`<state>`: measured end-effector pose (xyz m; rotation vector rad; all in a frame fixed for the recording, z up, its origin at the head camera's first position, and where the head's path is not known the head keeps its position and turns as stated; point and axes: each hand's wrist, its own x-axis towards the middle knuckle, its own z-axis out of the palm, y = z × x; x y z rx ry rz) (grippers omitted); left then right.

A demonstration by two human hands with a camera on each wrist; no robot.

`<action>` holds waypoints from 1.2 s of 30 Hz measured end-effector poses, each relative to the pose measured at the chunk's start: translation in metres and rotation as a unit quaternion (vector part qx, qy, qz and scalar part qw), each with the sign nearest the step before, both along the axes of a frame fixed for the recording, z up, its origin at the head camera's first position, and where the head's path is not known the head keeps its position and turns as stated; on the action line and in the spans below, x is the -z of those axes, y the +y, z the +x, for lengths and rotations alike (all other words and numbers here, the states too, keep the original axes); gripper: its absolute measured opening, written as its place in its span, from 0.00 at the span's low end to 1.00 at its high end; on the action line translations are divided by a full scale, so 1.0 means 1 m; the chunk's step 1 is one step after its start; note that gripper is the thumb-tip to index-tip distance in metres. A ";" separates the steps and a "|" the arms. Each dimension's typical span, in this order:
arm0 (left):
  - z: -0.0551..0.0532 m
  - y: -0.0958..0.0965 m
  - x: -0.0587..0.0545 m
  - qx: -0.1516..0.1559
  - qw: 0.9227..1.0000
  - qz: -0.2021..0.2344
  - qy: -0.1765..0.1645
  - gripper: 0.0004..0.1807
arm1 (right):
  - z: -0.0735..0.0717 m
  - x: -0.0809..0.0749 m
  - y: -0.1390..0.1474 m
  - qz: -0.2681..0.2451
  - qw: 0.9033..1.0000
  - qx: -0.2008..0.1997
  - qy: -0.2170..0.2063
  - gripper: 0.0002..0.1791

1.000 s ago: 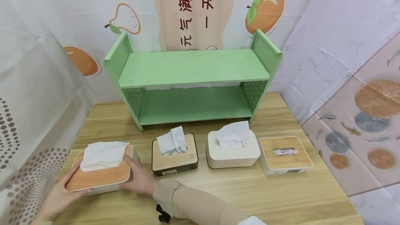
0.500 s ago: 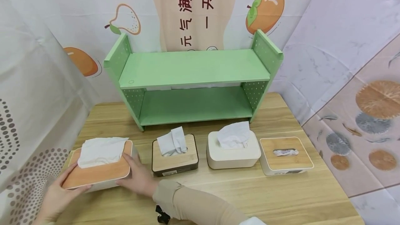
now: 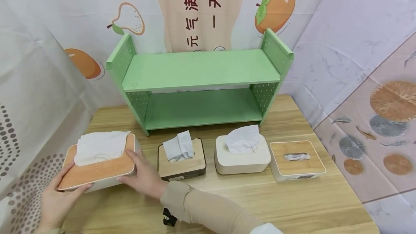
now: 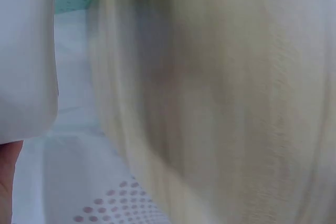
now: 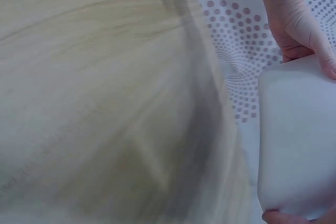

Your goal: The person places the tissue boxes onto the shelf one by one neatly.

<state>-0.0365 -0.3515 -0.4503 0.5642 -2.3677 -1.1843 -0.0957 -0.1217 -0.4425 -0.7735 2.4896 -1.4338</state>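
A white tissue box (image 3: 97,170) with an orange-brown wooden lid and a tissue sticking out is held off the table at the left. My left hand (image 3: 60,194) grips its left end, thumb along the near side and fingers at the lid's edge. At the other end my right hand (image 3: 146,176) grips it, fingers over the lid's right edge. The left wrist view has the box's white side (image 4: 26,61) and a bit of the left hand (image 4: 8,177). From the right wrist, the white wall (image 5: 299,140) shows between both hands, with the wooden table below.
A black-based tissue box (image 3: 175,154), a cream one (image 3: 240,161) and a bamboo-topped one (image 3: 297,165) stand in a row on the wooden table (image 3: 260,198). Behind them is a green two-tier shelf (image 3: 201,69). Printed cloth (image 3: 26,64) hangs around the table.
Both hands have lifted the orange-brown-lidded tissue box off the table, and it has shifted slightly left. The other boxes and the shelf stay put.
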 end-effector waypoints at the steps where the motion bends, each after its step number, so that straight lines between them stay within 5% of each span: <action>1: -0.001 0.002 -0.003 -0.004 1.000 -0.005 0.014 0.46 | -0.001 -0.002 0.001 -0.002 1.000 0.001 0.007 0.41; 8: -0.006 0.014 -0.018 -0.018 0.998 -0.003 0.058 0.45 | -0.003 -0.019 0.010 -0.013 1.000 0.015 0.021 0.42; 16: -0.015 0.030 -0.033 0.004 0.994 0.019 0.108 0.47 | -0.011 -0.040 0.027 -0.025 0.998 0.032 0.047 0.43; 23: -0.020 0.048 -0.052 0.058 0.990 -0.016 0.126 0.45 | -0.017 -0.058 0.049 -0.026 0.997 0.050 0.061 0.43; 28: -0.024 0.061 -0.064 0.083 0.987 -0.001 0.138 0.45 | -0.022 -0.067 0.065 -0.037 0.995 0.061 0.073 0.43; 31: -0.026 0.070 -0.067 0.099 0.981 -0.002 0.168 0.45 | -0.024 -0.073 0.074 -0.038 0.994 0.061 0.086 0.43; 36: -0.029 0.082 -0.074 0.151 0.955 -0.005 0.255 0.40 | -0.028 -0.081 0.090 -0.058 0.990 0.065 0.112 0.43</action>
